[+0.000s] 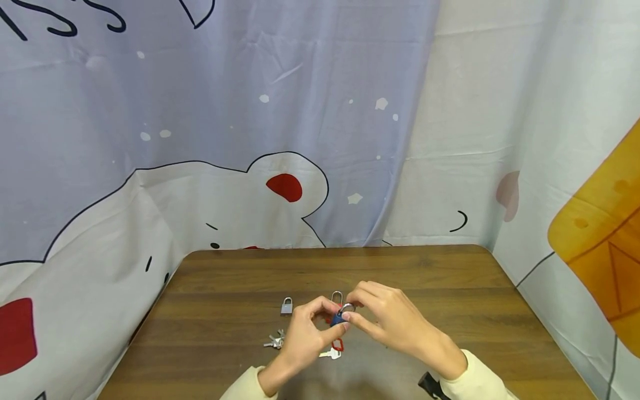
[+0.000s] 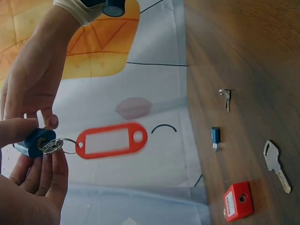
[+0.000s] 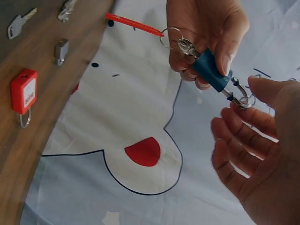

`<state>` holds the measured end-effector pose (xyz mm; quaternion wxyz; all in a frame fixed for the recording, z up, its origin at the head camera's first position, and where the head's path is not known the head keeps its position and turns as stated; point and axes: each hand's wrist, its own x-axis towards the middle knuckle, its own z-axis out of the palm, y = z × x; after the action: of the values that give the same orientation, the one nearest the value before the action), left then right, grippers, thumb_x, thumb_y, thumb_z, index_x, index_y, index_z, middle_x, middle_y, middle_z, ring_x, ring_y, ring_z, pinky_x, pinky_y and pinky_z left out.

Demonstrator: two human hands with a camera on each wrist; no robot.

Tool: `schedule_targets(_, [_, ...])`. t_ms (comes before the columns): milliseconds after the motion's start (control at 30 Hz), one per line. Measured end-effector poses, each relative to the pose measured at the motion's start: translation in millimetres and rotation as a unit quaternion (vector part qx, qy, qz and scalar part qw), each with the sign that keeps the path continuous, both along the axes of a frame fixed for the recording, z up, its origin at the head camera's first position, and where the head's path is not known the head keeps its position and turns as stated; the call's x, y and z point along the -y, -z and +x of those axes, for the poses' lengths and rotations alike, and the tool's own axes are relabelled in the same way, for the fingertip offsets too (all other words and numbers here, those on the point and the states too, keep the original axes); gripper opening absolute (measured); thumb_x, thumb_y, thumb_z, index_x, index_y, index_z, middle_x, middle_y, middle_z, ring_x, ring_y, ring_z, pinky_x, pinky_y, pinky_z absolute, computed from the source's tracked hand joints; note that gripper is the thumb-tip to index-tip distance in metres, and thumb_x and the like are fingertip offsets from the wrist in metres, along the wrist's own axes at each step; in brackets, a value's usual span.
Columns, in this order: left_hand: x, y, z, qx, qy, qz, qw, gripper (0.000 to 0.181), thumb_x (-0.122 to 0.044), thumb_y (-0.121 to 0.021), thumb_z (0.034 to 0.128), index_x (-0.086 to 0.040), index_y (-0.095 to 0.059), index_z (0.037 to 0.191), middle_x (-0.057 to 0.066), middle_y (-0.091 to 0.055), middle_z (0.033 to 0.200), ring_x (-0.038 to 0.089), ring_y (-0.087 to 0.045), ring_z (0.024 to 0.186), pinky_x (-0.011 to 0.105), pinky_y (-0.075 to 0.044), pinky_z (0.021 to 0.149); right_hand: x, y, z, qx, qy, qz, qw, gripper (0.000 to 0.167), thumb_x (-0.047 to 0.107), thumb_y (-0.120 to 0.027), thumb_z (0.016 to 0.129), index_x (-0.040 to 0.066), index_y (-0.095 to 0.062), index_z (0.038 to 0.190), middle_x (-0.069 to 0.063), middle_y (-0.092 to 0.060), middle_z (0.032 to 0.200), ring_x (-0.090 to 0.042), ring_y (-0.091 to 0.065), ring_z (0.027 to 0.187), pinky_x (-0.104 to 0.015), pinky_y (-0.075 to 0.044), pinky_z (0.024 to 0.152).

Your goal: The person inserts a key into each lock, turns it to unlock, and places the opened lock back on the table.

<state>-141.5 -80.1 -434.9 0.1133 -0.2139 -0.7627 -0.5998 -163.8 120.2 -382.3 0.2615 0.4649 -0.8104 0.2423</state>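
Observation:
In the head view my left hand (image 1: 306, 337) holds a small blue padlock (image 1: 337, 319) above the table. The right wrist view shows a silver key (image 3: 187, 47) in the bottom of its body, joined by a ring to a red key tag (image 2: 131, 147) that sticks out sideways. Thumb and fingers of my right hand (image 1: 389, 312) pinch the metal shackle (image 3: 243, 100) at the other end. Whether the shackle is free of the body, I cannot tell.
On the wooden table (image 1: 235, 272) lie a grey padlock (image 1: 286, 307), a small bunch of keys (image 1: 274, 340), a red padlock (image 3: 23, 90) and a loose key (image 2: 273, 159). A printed curtain (image 1: 345, 139) hangs behind the table.

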Motion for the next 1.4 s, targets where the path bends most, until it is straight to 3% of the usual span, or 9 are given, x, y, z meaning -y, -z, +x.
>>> schedule_targets(167, [0.1, 3.6, 1.9, -0.007, 0.008, -0.013, 0.9999, 0.019, -0.012, -0.082, 0.0774, -0.016, -0.067, 0.088, 0.001, -0.074, 0.094, 0.007, -0.068, 0.077, 0.025, -0.058, 0.072, 0.6, 3.5, -0.9, -0.024, -0.012, -0.006, 0.9996, 0.009, 0.026, -0.071, 0.090, 0.020, -0.065, 0.088, 0.013, -0.062, 0.083, 0.003, -0.060, 0.078, -0.012, -0.048, 0.067])
schedule_targets(467, [0.5, 8.8, 1.2, -0.028, 0.023, 0.000, 0.9993, 0.017, -0.010, -0.081, 0.0778, -0.015, -0.068, 0.087, 0.004, -0.074, 0.088, 0.009, -0.070, 0.077, 0.027, -0.059, 0.067, -0.7, 9.2, -2.2, -0.034, -0.010, -0.004, 0.9994, 0.013, 0.026, -0.070, 0.090, 0.020, -0.062, 0.084, 0.014, -0.058, 0.077, 0.005, -0.055, 0.072, -0.009, -0.044, 0.063])
schedule_targets(733, [-1.7, 6.5, 3.5, -0.042, -0.021, -0.017, 0.9987, 0.021, -0.010, -0.084, 0.0742, -0.017, -0.068, 0.087, -0.002, -0.074, 0.088, 0.005, -0.067, 0.076, 0.029, -0.058, 0.071, -0.4, 11.0, -4.0, -0.041, -0.007, -0.024, 0.9989, 0.013, 0.025, -0.067, 0.094, 0.020, -0.061, 0.083, 0.014, -0.058, 0.075, 0.002, -0.055, 0.068, -0.010, -0.044, 0.061])
schedule_targets(800, [-2.5, 6.4, 4.1, -0.058, -0.031, -0.021, 0.9976, 0.023, -0.009, -0.084, 0.0730, -0.018, -0.068, 0.087, -0.004, -0.074, 0.088, 0.004, -0.066, 0.075, 0.028, -0.057, 0.069, -0.1, 11.6, -3.9, -0.034, -0.001, -0.032, 0.9989, 0.012, 0.024, -0.068, 0.093, 0.020, -0.062, 0.083, 0.015, -0.058, 0.074, 0.003, -0.055, 0.068, -0.010, -0.043, 0.061])
schedule_targets(900, [-3.3, 7.4, 5.3, -0.113, -0.041, -0.031, 0.9922, 0.025, -0.006, -0.085, 0.0722, -0.016, -0.068, 0.088, -0.003, -0.074, 0.089, 0.003, -0.065, 0.075, 0.025, -0.056, 0.068, 0.4, 12.2, -3.0, -0.015, 0.011, -0.046, 0.9988, 0.012, 0.023, -0.071, 0.090, 0.020, -0.062, 0.081, 0.015, -0.057, 0.073, 0.006, -0.052, 0.065, -0.008, -0.042, 0.059])
schedule_targets(967, [-3.6, 8.2, 5.7, -0.162, -0.045, -0.041, 0.9848, 0.027, -0.003, -0.084, 0.0718, -0.014, -0.067, 0.089, -0.001, -0.073, 0.089, 0.004, -0.065, 0.075, 0.021, -0.055, 0.066, 0.7, 12.9, -2.1, -0.003, 0.015, -0.060, 0.9981, 0.013, 0.020, -0.073, 0.088, 0.021, -0.062, 0.080, 0.016, -0.056, 0.071, 0.007, -0.049, 0.064, -0.007, -0.039, 0.058])
schedule_targets(1067, [-4.0, 7.8, 5.9, -0.240, -0.056, -0.062, 0.9672, 0.029, 0.001, -0.083, 0.0702, -0.011, -0.065, 0.089, 0.000, -0.071, 0.089, 0.007, -0.066, 0.076, 0.017, -0.054, 0.068, 1.0, 13.0, -0.6, 0.018, 0.025, -0.075, 0.9967, 0.018, 0.016, -0.073, 0.087, 0.024, -0.060, 0.077, 0.018, -0.052, 0.069, 0.009, -0.044, 0.062, -0.005, -0.035, 0.057])
schedule_targets(1200, [-4.3, 5.3, 5.6, -0.328, -0.077, -0.098, 0.9363, 0.031, 0.004, -0.081, 0.0671, -0.010, -0.065, 0.089, 0.000, -0.069, 0.087, 0.009, -0.066, 0.079, 0.015, -0.053, 0.074, 1.2, 13.0, 0.3, 0.058, 0.030, -0.083, 0.9944, 0.022, 0.012, -0.070, 0.087, 0.026, -0.059, 0.074, 0.019, -0.049, 0.066, 0.009, -0.044, 0.060, -0.006, -0.035, 0.056])
schedule_targets(1400, [-2.2, 1.2, 7.5, -0.421, -0.086, -0.146, 0.8910, 0.028, 0.004, -0.078, 0.0661, -0.005, -0.066, 0.090, 0.001, -0.068, 0.090, 0.011, -0.065, 0.082, 0.016, -0.053, 0.074, -0.1, 12.9, 0.9, 0.181, 0.039, -0.087, 0.9788, 0.024, 0.010, -0.066, 0.088, 0.027, -0.060, 0.071, 0.020, -0.050, 0.062, 0.006, -0.042, 0.055, -0.013, -0.036, 0.050])
